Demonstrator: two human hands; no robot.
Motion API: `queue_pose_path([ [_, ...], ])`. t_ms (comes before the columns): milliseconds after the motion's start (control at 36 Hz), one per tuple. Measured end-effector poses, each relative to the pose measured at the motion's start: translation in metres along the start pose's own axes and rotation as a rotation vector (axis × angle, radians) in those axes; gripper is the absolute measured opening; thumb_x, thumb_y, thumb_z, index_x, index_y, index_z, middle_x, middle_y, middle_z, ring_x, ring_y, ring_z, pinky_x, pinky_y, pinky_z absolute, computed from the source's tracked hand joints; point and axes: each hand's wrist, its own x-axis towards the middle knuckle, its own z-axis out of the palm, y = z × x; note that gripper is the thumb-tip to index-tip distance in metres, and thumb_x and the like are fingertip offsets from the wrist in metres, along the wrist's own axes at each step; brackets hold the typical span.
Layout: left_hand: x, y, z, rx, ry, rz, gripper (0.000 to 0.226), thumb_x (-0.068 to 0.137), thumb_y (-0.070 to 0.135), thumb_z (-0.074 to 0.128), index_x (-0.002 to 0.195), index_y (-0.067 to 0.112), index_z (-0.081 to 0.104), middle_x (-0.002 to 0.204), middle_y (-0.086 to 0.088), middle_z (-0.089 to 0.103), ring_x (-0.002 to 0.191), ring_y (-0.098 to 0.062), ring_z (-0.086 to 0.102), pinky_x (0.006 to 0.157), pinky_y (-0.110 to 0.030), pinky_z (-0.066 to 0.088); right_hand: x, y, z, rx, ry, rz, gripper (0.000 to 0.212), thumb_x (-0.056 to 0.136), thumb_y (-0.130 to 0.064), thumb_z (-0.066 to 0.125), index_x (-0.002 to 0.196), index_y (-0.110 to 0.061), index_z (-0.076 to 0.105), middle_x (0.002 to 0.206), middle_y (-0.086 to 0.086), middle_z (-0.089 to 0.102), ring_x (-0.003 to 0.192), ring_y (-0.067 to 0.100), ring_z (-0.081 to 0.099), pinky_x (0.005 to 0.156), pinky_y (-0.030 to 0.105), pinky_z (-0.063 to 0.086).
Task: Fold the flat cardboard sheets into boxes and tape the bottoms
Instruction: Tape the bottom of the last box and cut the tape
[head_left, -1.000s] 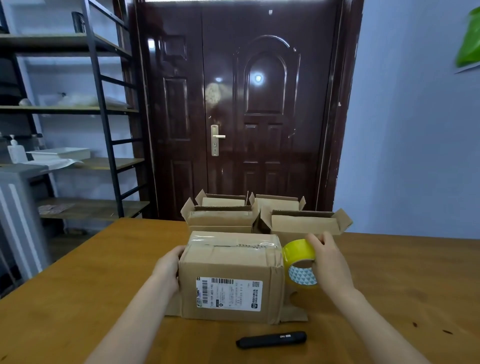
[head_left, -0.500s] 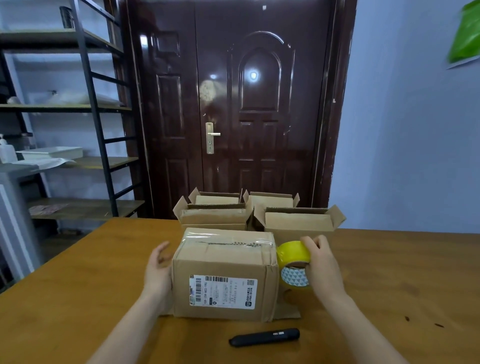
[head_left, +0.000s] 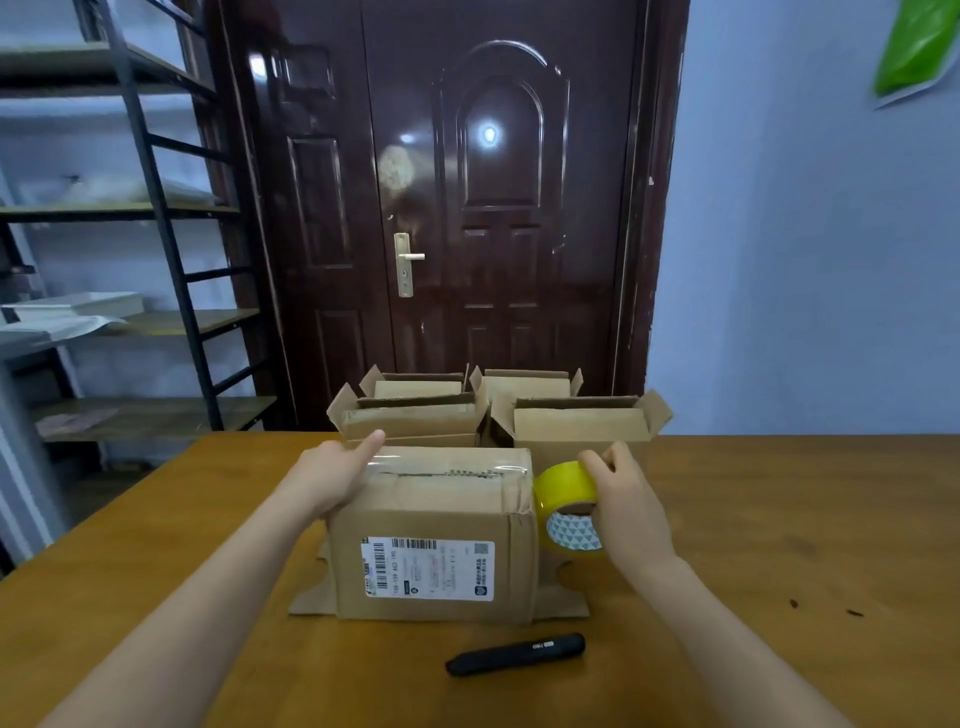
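Head view, from a wooden table (head_left: 779, 519): nearest the camera a black pen-shaped tool (head_left: 515, 653) lies flat, just in front of a cardboard box (head_left: 431, 535) that stands upside down at the table's middle, its side flaps splayed on the wood and a white shipping label facing the viewer. Clear tape (head_left: 447, 466) runs across the box's upturned bottom, over the seam. The left hand (head_left: 332, 475) rests on the box's top left corner, fingers fairly straight, index finger pointing away over the tape's end. The right hand (head_left: 626, 499) grips a yellow tape roll (head_left: 566, 506) at the box's upper right edge, fingers curled over the roll's rim; whether the tape is already cut from the roll cannot be made out. Behind the box, touching or nearly so, four finished boxes (head_left: 576, 428) stand open-topped in two rows of two. Beyond the table a dark brown door (head_left: 467, 208) fills the wall, with a metal shelf (head_left: 130, 208) to its left.
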Motion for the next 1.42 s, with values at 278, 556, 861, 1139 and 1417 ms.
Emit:
queue_pose_path([
  [278,-0.010,0.030,0.026,0.289,0.169,0.268,0.056,0.095,0.012,0.051,0.145,0.006,0.027,0.144,-0.017,0.031,0.131,-0.033,0.032,0.105,-0.041,0.036,-0.003,-0.002,-0.001,0.022,0.012,0.020,0.034,0.078,0.012,0.057,0.106,-0.008,0.058,0.092,0.009,0.046,0.079,0.018,0.044,0.053,0.027,0.035],
  [556,-0.023,0.084,0.054,0.465,0.114,0.172,0.059,0.094,0.050,0.037,0.136,0.009,0.039,0.136,-0.015,0.039,0.121,-0.038,0.037,0.094,-0.044,0.039,-0.005,-0.001,0.001,0.018,0.024,0.009,0.034,0.079,0.011,0.060,0.108,-0.007,0.059,0.094,0.011,0.049,0.078,0.017,0.042,0.054,0.019,0.026],
  [861,-0.017,0.077,0.064,0.438,-0.162,0.348,0.075,0.091,0.068,0.019,0.153,0.027,0.009,0.161,0.000,0.004,0.148,-0.024,-0.004,0.114,-0.056,-0.005,-0.008,0.000,0.000,-0.051,0.046,-0.043,0.045,0.072,0.020,0.059,0.111,-0.001,0.060,0.095,0.019,0.053,0.076,0.028,0.052,0.056,0.028,0.034],
  [1139,-0.014,0.075,0.065,0.450,-0.162,0.350,0.077,0.090,0.069,0.021,0.153,0.025,0.011,0.161,-0.004,0.008,0.147,-0.026,0.002,0.117,-0.047,0.002,-0.016,-0.003,0.004,-0.262,-0.119,-0.213,0.033,0.082,0.005,0.057,0.112,-0.006,0.052,0.112,0.014,0.048,0.095,0.027,0.051,0.070,0.030,0.040],
  [1417,-0.014,0.075,0.064,0.434,-0.139,0.365,0.072,0.092,0.067,0.024,0.151,0.025,0.021,0.157,-0.005,0.022,0.145,-0.027,0.015,0.116,-0.046,0.009,-0.003,0.010,0.002,-0.251,-0.349,-0.212,0.061,0.086,-0.013,0.060,0.141,-0.011,0.035,0.131,0.007,0.041,0.125,0.025,0.039,0.109,0.038,0.026],
])
